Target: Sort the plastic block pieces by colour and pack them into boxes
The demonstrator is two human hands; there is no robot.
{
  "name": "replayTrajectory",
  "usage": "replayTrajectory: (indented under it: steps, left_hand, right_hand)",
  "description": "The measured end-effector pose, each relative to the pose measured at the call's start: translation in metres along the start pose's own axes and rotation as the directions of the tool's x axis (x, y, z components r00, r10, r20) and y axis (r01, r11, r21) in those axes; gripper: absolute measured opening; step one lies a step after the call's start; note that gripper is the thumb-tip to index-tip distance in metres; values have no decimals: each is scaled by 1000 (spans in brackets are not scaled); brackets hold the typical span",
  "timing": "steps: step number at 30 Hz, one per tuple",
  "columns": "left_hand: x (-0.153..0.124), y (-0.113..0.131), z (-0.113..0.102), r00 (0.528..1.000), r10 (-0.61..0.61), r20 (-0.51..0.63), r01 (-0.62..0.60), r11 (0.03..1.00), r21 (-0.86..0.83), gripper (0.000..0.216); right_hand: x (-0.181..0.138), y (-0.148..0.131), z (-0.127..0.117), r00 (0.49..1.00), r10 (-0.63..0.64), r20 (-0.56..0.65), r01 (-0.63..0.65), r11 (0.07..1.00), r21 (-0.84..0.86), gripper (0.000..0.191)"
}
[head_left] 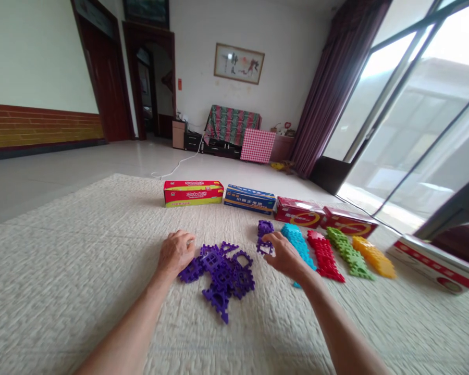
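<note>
A loose heap of purple plastic puzzle tiles [224, 273] lies on the cream rug [82, 271] in front of me. My left hand [175, 252] rests at the heap's left edge, fingers curled over a tile there. My right hand [283, 254] pinches one purple tile [264, 247] just in front of a small purple stack [265, 227]. To the right of that stack lie rows of tiles in cyan [297, 242], red [325, 256], green [349, 253] and orange [374, 257].
Long cardboard boxes line the rug's far edge: a red-yellow box [193, 192], a blue box [250, 198], two red boxes [324, 216]. A white-red box [437, 263] sits at right. Beyond are tiled floor, a covered cabinet [230, 127], curtains and large windows.
</note>
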State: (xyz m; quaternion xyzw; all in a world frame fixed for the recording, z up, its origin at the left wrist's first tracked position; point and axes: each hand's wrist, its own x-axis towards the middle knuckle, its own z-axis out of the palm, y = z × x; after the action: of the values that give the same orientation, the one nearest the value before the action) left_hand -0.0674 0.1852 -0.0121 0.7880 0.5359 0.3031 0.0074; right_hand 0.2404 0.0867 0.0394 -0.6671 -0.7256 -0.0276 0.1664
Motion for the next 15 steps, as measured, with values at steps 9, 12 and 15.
replayTrajectory:
  steps: [9,12,15]
  left_hand:
    - [0,0,1,1000,9,-5,-9,999,34,23]
    - [0,1,0,1000,7,-11,-7,1000,27,23]
    - [0,1,0,1000,11,-13,-10,1000,24,22]
  right_hand:
    - [2,8,15,980,40,-195,-57,995,-85,45]
    - [2,5,14,974,6,-227,-23,997,-71,43]
    - [4,-6,14,969,-65,-237,78,996,47,32]
